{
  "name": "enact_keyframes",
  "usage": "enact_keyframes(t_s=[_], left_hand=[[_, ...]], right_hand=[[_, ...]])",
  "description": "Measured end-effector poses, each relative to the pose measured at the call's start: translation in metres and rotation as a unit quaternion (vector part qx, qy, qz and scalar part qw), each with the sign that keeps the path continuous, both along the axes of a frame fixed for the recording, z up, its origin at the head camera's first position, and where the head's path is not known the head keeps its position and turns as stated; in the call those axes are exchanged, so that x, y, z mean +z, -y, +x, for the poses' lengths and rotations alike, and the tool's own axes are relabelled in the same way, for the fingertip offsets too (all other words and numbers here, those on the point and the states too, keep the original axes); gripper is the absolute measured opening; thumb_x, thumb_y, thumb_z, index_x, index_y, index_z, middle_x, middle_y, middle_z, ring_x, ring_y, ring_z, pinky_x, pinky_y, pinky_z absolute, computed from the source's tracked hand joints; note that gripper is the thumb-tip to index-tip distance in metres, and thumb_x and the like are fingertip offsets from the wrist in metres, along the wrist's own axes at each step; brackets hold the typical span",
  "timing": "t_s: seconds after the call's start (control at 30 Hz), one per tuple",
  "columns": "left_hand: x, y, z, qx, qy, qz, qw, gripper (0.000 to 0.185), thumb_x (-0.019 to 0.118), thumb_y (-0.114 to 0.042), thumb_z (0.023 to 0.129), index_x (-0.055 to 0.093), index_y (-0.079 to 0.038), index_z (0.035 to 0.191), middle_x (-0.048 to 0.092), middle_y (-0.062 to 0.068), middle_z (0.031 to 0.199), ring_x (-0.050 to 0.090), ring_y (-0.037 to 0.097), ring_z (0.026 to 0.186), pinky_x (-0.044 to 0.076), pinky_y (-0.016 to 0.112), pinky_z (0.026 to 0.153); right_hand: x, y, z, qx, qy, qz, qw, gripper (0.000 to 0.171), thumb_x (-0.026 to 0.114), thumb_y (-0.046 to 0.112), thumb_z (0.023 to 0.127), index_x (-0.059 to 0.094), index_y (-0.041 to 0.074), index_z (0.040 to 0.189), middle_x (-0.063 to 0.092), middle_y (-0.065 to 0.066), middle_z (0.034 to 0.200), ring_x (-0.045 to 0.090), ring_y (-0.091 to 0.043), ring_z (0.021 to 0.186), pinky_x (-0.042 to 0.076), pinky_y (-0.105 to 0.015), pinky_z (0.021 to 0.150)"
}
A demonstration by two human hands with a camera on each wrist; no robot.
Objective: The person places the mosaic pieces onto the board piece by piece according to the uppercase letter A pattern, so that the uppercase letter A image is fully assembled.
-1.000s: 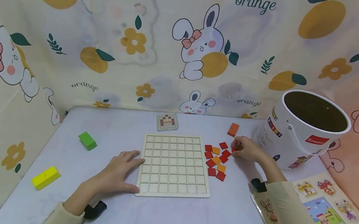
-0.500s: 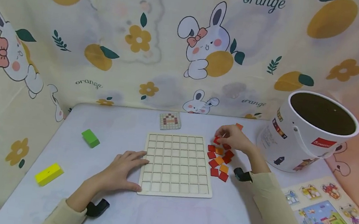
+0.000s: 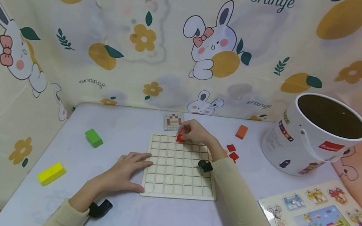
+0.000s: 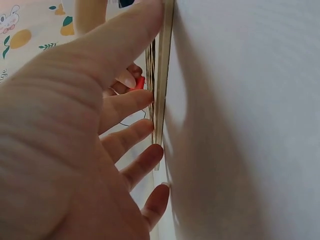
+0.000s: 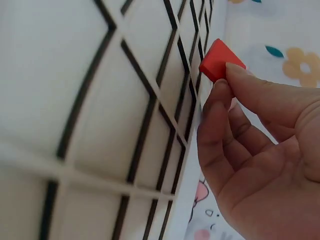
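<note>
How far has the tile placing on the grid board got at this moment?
Barely begun: no tile sits in the grid board yet. In hand: the right hand pinches a red tile over the top row while the left hand steadies the board's edge. Left: nearly every cell, with spare tiles beside the board.

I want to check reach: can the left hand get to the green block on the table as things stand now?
Probably yes. The left hand rests open at the grid board's left edge, holding nothing, and only bare table lies between it and the green block.
</note>
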State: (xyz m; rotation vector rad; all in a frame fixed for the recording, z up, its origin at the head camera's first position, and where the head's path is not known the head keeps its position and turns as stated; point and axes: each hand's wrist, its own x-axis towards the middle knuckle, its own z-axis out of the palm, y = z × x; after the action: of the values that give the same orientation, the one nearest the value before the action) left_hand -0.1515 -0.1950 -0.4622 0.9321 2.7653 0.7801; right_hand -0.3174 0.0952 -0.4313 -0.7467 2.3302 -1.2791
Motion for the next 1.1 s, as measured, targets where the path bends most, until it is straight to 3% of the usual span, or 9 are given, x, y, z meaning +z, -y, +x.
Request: enact_keyframes(t_s=[0.57,0.9,1.1], left_hand=[[0.002,-0.002,0.0,0.005,0.012,-0.001,0.9999,0.088,0.082,-0.056,0.073,0.053,-0.014,0.144,0.033,0.009,0.159,0.034,0.029,0.14,0.031,0.053,0.1],[0.0,-0.001,-0.001,0.006,0.009,-0.006,0.9999,0.087,0.08,-0.058,0.074,0.053,-0.015,0.144,0.034,0.008,0.159,0.033,0.029,0.14,0.032,0.053,0.1],[-0.001,-0.001,0.0,0.004,0.01,-0.002,0.9999,0.087,0.079,-0.06,0.074,0.053,-0.015,0.144,0.034,0.009,0.159,0.033,0.03,0.141,0.032,0.054,0.1]], right_hand=[[-0.003,0.005,0.001,-0.009,-0.034,0.048,0.998,0.008,0.068,-0.006,0.088,0.072,-0.003,0.095,0.068,-0.012,0.089,0.058,-0.019,0.08,0.048,-0.03,0.075],[-0.003,0.006,0.002,-0.019,-0.046,0.072,0.996,0.007,0.072,-0.005,0.085,0.075,-0.002,0.091,0.067,-0.007,0.077,0.058,-0.018,0.074,0.047,-0.028,0.068],[-0.004,-0.006,0.003,-0.018,-0.061,0.054,0.996,0.019,0.073,-0.003,0.085,0.072,-0.004,0.104,0.066,-0.009,0.083,0.059,-0.019,0.076,0.048,-0.029,0.07]])
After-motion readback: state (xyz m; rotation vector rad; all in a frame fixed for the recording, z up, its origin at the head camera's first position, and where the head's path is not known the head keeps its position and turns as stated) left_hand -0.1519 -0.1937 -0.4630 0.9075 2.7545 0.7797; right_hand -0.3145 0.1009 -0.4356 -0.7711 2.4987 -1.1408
